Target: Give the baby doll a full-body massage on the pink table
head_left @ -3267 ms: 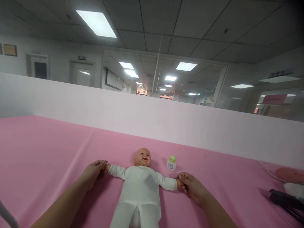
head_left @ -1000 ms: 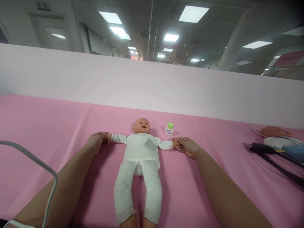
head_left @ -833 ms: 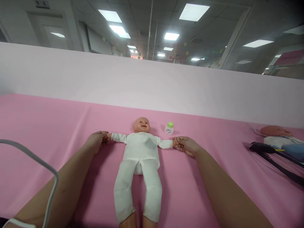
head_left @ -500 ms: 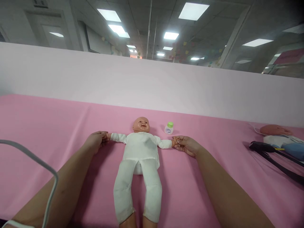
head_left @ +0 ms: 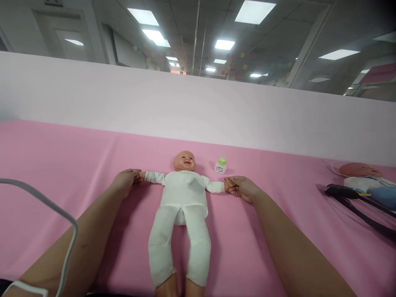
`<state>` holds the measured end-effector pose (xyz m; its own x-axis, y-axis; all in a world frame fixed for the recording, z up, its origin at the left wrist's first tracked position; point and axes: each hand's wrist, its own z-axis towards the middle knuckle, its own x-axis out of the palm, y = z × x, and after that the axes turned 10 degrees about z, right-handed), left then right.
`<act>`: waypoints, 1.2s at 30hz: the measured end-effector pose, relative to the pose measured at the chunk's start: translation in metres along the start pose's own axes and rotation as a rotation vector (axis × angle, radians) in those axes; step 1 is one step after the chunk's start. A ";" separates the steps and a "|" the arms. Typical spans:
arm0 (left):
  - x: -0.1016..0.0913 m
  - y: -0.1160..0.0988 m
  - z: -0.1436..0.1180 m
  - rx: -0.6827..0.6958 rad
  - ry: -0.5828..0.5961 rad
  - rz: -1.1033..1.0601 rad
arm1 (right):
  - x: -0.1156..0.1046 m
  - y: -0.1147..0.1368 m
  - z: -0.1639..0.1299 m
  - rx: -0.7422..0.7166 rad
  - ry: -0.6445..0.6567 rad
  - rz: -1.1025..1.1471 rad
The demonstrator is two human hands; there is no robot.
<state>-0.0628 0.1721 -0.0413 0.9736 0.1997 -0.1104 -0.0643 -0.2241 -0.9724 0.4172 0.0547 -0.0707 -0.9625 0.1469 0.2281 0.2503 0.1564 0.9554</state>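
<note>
A baby doll (head_left: 185, 194) with a white cloth body lies face up on the pink padded surface (head_left: 77, 152), its head toward the wall and its arms spread sideways. My left hand (head_left: 126, 181) is closed on the doll's hand at the left of the view. On the other side, my right hand (head_left: 243, 188) pinches the doll's other hand between thumb and fingers. Just beyond my right hand stands a small clear bottle (head_left: 220, 166) with a green cap and a printed label. The doll's feet are cut off by the lower edge of the view.
A second doll (head_left: 361, 170) in white and blue lies at the far right, beside a black strap-like object (head_left: 343, 192). A low white wall (head_left: 198, 107) with glass above runs along the back. A grey-white cable (head_left: 46, 202) crosses my left forearm.
The view has shifted very slightly. Both hands keep hold of the doll's hands, and the doll and bottle stay where they were.
</note>
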 end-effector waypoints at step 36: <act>-0.006 0.004 0.002 0.042 0.097 -0.013 | -0.010 -0.001 0.002 0.031 0.051 0.153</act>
<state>-0.0692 0.1718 -0.0454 0.9910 0.1085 -0.0790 -0.0584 -0.1815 -0.9817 0.4273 0.0551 -0.0742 -0.9169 0.1219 0.3801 0.3964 0.1659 0.9030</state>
